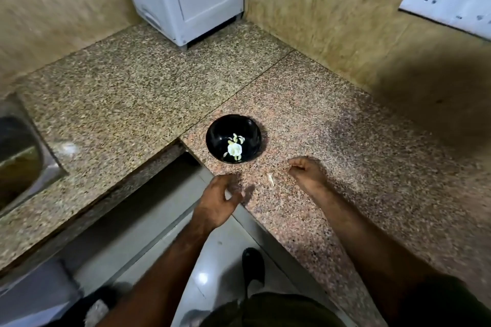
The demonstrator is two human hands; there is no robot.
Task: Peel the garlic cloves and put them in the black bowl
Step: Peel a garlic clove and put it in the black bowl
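The left hand [220,195] hovers loosely curled, holding nothing; the right hand [305,171] likewise over speckled granite counter [332,141]. Beyond, the round glossy black bowl [249,129] holds pale garlic [235,149]. A papery peel [270,179] lies between the hands.

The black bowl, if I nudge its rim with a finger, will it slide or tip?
The black bowl looks small and rounded, so it may rock or tip. It holds only garlic, so it is probably light and would slide on the polished counter.
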